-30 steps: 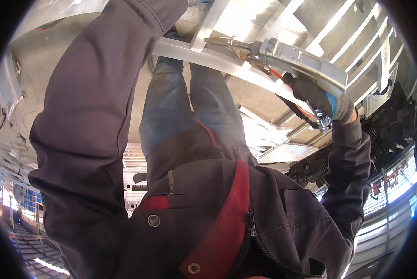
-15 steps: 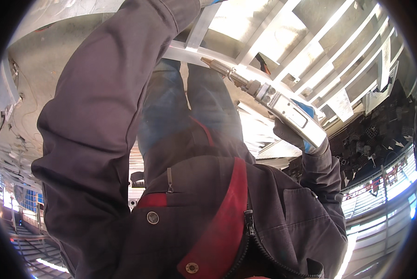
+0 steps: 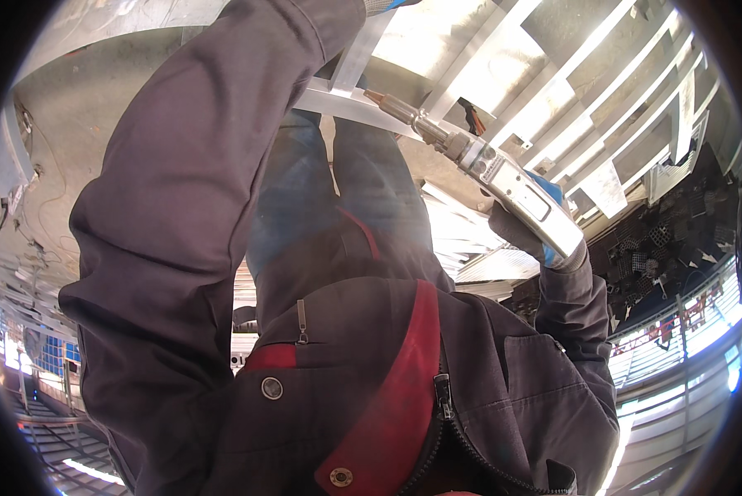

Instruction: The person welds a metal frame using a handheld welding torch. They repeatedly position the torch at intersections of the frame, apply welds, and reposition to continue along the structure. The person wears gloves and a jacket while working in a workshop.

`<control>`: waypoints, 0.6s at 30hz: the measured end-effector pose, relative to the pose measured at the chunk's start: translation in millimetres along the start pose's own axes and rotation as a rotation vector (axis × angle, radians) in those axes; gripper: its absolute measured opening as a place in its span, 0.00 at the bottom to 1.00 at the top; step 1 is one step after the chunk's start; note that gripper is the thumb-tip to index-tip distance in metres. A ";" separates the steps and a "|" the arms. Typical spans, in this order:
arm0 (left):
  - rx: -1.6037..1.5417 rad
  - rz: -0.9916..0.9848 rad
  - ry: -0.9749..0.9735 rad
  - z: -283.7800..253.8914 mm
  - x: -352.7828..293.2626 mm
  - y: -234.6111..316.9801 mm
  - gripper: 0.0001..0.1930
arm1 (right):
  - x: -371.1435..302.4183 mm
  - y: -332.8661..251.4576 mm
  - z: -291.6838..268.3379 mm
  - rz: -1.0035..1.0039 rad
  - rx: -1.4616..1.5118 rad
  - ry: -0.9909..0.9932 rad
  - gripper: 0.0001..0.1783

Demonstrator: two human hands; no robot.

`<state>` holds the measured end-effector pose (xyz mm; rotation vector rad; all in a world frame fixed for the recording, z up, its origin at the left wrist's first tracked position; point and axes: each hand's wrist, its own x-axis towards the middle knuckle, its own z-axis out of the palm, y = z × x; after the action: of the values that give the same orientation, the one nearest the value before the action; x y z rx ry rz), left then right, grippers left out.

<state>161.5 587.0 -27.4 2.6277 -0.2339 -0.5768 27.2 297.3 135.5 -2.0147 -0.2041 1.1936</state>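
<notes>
My right hand point(image 3: 515, 226), in a black and blue glove, is wrapped around a silver welding gun point(image 3: 515, 188) with a copper-coloured nozzle tip. The gun slants up and to the left. Its nozzle points at a corner of a light metal frame point(image 3: 350, 106), and I cannot tell whether it touches. My left arm reaches far forward across the left side. Only a bit of its grey and blue glove, my left hand point(image 3: 385, 6), shows at the top edge; its fingers and anything in them are out of sight.
Parallel metal bars point(image 3: 582, 50) of the frame spread over the upper right, brightly lit. A black and orange object point(image 3: 472, 117) lies between them. Many dark small pieces point(image 3: 648, 240) are heaped at the right. Stacked light strips point(image 3: 462, 227) lie beside my legs.
The welding gun in my right hand has shifted slightly forward, its nozzle a little to the right. My left forearm has moved slightly to the right.
</notes>
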 end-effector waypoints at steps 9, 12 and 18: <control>0.041 -0.019 -0.029 -3.1 2.6 3.0 0.28 | 1.2 3.2 2.6 0.019 0.034 0.019 0.16; 0.038 -0.009 -0.005 -1.6 0.5 2.8 0.29 | 0.1 5.2 1.8 0.101 0.130 0.009 0.16; 0.039 -0.009 -0.034 -5.1 -1.2 3.3 0.29 | 0.2 9.1 2.2 0.040 0.041 -0.016 0.18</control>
<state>162.4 586.3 -21.2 2.6593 -0.2461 -0.6257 23.4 292.3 128.6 -1.9821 -0.1463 1.2302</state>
